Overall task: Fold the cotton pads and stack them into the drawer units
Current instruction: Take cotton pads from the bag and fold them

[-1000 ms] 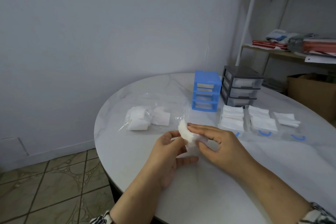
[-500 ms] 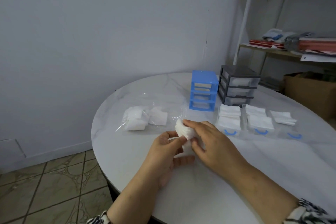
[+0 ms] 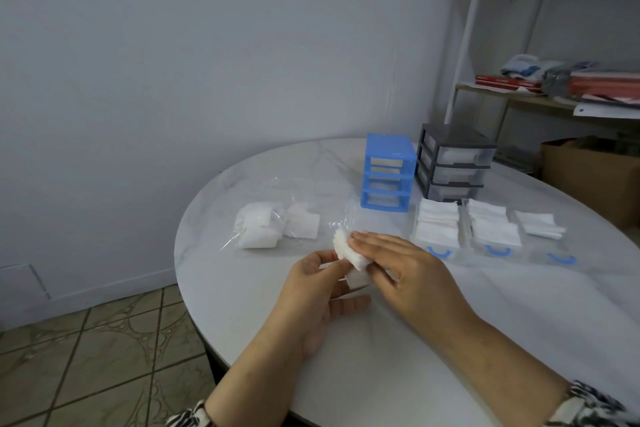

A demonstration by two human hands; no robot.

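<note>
Head view: our left hand (image 3: 313,282) and right hand (image 3: 405,267) both pinch one cotton pad (image 3: 349,251) between them. We hold it above the table (image 3: 242,288), well in front of the blue drawer unit (image 3: 388,177).

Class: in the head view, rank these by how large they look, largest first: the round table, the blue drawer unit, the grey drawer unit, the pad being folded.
1. Round table.
2. Grey drawer unit and blue drawer unit: too alike to rank.
3. Pad being folded.
</note>
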